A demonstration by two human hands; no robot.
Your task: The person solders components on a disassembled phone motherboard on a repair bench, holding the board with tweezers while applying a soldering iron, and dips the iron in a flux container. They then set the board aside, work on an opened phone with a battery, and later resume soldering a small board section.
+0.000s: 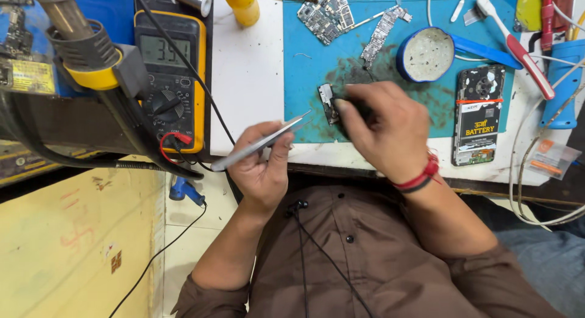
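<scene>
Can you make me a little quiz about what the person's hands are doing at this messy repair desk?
1. True or false: the left hand holds metal tweezers.
2. What does the right hand press on? A) the small circuit board B) the yellow multimeter C) the round blue tin
3. Fill in: the opened phone lies to the ___ of the right hand in the picture.

Key: 1 true. 2 A, the small circuit board on the blue mat. 3 right.
</scene>
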